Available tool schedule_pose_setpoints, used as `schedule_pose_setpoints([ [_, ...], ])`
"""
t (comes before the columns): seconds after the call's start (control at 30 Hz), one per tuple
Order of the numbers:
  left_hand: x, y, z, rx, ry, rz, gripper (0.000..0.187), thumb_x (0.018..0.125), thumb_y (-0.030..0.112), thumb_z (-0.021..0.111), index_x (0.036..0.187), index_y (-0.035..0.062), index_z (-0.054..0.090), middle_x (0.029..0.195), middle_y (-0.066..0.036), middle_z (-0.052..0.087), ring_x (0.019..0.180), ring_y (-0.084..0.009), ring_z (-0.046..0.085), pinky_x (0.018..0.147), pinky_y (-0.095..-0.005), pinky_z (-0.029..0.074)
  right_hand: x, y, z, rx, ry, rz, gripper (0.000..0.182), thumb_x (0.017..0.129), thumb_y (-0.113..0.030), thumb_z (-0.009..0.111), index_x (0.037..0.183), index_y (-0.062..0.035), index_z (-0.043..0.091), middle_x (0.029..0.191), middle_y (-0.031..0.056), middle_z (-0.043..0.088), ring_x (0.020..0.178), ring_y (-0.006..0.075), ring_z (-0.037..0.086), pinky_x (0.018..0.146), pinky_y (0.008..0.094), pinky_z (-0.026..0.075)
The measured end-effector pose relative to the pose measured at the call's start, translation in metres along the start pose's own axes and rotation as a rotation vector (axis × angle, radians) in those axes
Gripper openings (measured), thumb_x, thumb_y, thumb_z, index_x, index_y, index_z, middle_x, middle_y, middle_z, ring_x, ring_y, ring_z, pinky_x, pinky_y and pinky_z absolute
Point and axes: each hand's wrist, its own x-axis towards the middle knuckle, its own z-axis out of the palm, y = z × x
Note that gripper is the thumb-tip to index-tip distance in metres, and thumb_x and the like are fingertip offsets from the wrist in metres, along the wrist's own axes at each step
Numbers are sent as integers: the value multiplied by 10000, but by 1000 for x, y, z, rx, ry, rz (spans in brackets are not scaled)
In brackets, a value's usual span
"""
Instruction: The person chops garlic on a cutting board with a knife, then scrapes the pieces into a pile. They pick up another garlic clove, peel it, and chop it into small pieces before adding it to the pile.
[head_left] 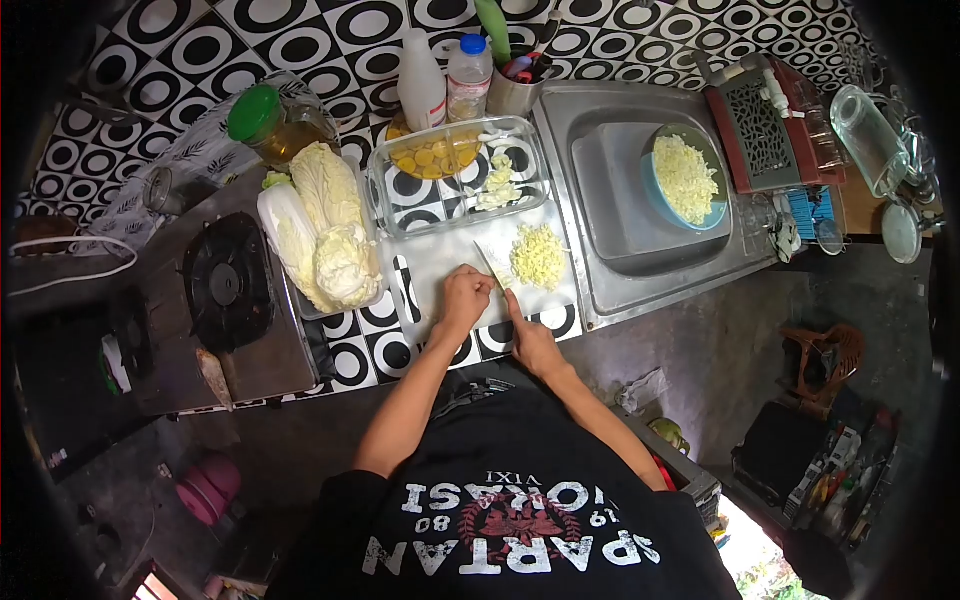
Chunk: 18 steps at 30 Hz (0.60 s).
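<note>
On the white cutting board (432, 262), my right hand (538, 346) grips a knife (486, 258), its blade pointing up and left. My left hand (467, 297) is beside the blade with its fingers bent together; anything between the fingertips is too small to name. Chopped cabbage (538, 257) is heaped on the board just right of the knife. Behind the board stands a clear glass dish (400, 222) with some cabbage pieces (498, 185) in its right part. Whole cabbages (330, 215) lie in a container to the left.
A sink (625, 262) on the right holds a blue bowl (722, 212) of chopped cabbage. The stove (232, 282) is at the left. Behind the dish stand a white bottle (421, 85), a blue-capped bottle (468, 85) and a metal cup (513, 98). A green-lidded jar (265, 120) is at the back left.
</note>
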Motion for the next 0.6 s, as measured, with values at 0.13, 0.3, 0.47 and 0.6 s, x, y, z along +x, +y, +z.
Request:
schedule_pose_setpoints([
  [0.13,-1,1,-2,25,-18,9,61,689,12,664,729,43,697,735,-109,609,627,-239,607,582,-323,484,4,-8,-4,-26,-2,17,918,670,49,554,1439,-182,110,672,230,597,667,422,593,627,501,470],
  [0.3,0,2,-4,79,-23,29,66,686,21,662,728,57,697,736,-117,609,623,-249,607,587,-325,490,10,-24,-22,7,-55,17,830,733,43,499,1440,-155,111,599,246,560,569,433,563,591,492,463],
  [0.47,-3,1,-8,35,-37,25,62,692,41,667,746,47,695,738,-116,604,616,-245,601,590,-328,490,9,-16,0,38,42,48,894,692,51,520,1439,-212,103,642,260,583,644,454,582,654,529,463],
  [0.6,-12,0,-15,-18,-97,62,128,709,62,677,832,27,688,789,-113,603,615,-230,595,592,-315,490,22,-17,-3,22,40,54,899,691,49,525,1439,-215,100,646,262,583,655,448,589,664,523,467],
])
